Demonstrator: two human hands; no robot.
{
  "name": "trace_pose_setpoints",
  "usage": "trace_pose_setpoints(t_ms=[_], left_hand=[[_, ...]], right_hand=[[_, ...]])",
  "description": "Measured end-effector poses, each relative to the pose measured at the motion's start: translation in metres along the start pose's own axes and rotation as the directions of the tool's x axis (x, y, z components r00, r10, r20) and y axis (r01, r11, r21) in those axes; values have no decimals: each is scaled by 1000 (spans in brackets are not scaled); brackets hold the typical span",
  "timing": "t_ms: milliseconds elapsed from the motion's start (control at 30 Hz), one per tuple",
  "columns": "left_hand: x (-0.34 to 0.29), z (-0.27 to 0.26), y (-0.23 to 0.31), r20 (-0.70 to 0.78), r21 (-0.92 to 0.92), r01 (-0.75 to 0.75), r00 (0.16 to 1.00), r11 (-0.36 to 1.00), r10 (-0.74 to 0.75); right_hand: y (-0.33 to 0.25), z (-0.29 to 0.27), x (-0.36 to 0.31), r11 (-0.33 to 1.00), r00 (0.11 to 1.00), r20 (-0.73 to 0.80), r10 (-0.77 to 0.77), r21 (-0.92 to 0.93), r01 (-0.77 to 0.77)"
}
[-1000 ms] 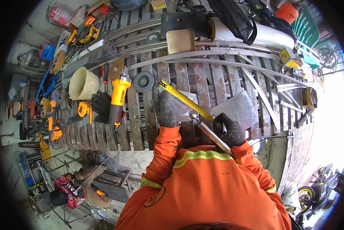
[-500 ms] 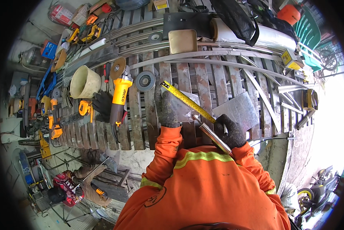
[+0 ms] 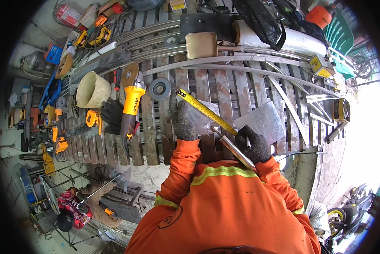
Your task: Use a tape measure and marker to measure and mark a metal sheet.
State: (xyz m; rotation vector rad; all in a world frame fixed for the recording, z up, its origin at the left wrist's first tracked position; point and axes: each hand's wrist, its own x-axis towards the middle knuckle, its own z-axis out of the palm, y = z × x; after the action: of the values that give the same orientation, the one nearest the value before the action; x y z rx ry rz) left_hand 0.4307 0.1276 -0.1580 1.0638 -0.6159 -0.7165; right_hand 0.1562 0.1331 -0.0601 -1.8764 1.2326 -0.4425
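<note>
A yellow tape measure blade (image 3: 207, 111) stretches slantwise between my gloved hands, its hooked end at the upper left. My left hand (image 3: 183, 120), in a dark grey glove, holds the blade near that end; its thumb is mostly hidden. My right hand (image 3: 255, 146) is closed around the other end, where the case is out of sight under the glove. A small pale piece (image 3: 248, 142) shows between its fingers. A shiny metal tube (image 3: 235, 150) slants past the right hand toward my chest. Behind the blade lies clear plastic (image 3: 200, 122).
On the slatted metal bench (image 3: 156, 144) lie a yellow angle grinder (image 3: 132, 108), a grinding disc (image 3: 160, 89), a square metal sheet (image 3: 264, 122), a tray (image 3: 202, 45) and a cream bucket (image 3: 93, 89). Long metal strips (image 3: 240, 70) cross behind. Another person (image 3: 73, 207) works at the lower left.
My hands and the tape measure hold nearly the same position. The view has shifted very slightly. At the lower left, the other person's head and arms have moved a little.
</note>
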Motion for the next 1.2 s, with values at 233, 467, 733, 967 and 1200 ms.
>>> trace_pose_setpoints(t_ms=[233,467,733,967,1200], left_hand=[[5,-35,-52,91,318,-116,992,941,91],[-2,4,9,-82,-260,132,984,957,-158],[-3,5,13,-68,-318,154,981,936,-184],[3,-21,-32,-80,45,12,997,999,-9],[48,-103,-9,-500,-155,-94,866,983,4]], right_hand=[[4,2,1,1000,1000,1,1,11,-1],[6,3,2,1000,1000,5,11,14,-11],[5,3,4,1000,1000,13,5,9,-5],[-9,-1,3,999,999,-44,13,50,-11],[51,-55,-10,986,856,-510,90,166,-5]])
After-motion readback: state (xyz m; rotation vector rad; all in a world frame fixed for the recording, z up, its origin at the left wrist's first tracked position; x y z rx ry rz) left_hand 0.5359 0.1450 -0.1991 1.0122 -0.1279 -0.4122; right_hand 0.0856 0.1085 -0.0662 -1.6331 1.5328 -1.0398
